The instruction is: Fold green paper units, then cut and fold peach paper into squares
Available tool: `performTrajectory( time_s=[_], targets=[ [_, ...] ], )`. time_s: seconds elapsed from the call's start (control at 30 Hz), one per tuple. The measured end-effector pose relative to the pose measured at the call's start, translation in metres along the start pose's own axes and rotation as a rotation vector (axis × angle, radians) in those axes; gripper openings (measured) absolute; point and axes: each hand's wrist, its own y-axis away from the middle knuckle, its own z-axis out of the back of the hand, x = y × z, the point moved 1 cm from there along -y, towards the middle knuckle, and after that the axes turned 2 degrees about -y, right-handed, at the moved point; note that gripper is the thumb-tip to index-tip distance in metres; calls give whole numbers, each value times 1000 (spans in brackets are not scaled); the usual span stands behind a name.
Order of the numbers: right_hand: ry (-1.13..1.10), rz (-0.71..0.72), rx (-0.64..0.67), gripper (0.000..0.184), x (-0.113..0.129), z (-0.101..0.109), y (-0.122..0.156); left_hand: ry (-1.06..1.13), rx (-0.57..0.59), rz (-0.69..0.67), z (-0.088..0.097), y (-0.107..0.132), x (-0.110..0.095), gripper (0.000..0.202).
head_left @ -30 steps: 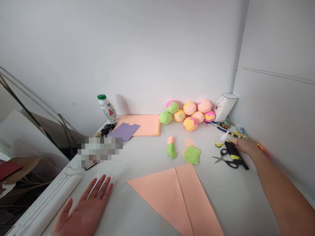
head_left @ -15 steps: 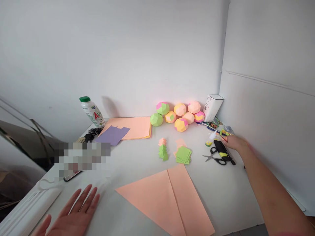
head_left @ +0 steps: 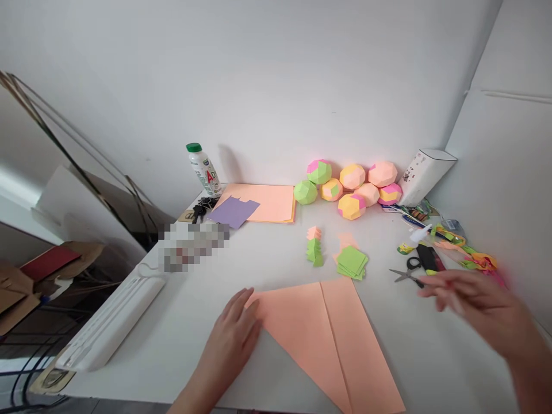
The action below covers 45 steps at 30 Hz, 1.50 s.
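A large sheet of peach paper [head_left: 310, 333], folded over along its right side, lies at the front of the table. My left hand [head_left: 235, 328] rests palm down at its left corner, fingers stretched out and touching the paper. Above the right side of the table my right hand [head_left: 483, 307] is raised and blurred, fingers pinched on something thin and reddish that I cannot make out. Just beyond it are scissors [head_left: 407, 275], partly covered by the fingers, a black-and-yellow cutter [head_left: 426, 257] and a small glue bottle [head_left: 413, 240].
Green paper squares [head_left: 352, 260] and a folded paper strip [head_left: 314, 247] lie mid-table. Several paper balls [head_left: 351, 206] sit along the wall beside a white box [head_left: 426, 178]. Peach sheets [head_left: 267, 198], purple paper [head_left: 235, 211], a bottle [head_left: 206, 172] and a white long device [head_left: 112, 322] are leftward.
My right hand has come back from the clutter by the right wall toward me. My left hand has moved right onto the peach paper's corner. The view has shifted left.
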Motion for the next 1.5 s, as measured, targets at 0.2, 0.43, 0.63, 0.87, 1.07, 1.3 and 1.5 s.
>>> performTrajectory(
  time_s=[0.2,0.43,0.63,0.87,1.07,1.3,1.5],
  targets=[
    [218,499,513,30,19,-145,28,-309,-6,-115,-24,-7,-11,28],
    [517,885,528,51,-10,-197,57,-384,-23,-74,-17,-5,-20,23],
    [523,862,568,54,-18,-194,56,-545,-88,-7,-19,-2,-26,25],
    [570,903,556,44,-9,-194,50,-543,34,50,-11,-10,-28,26],
    [676,889,575,40,16,-214,52,-595,79,82,-7,-14,-33,27],
    [648,829,589,48,12,-236,58,-668,77,0,-7,-20,-22,27],
    [581,827,669,67,3,-212,62,-708,137,-43,-4,-25,-24,48]
  ],
)
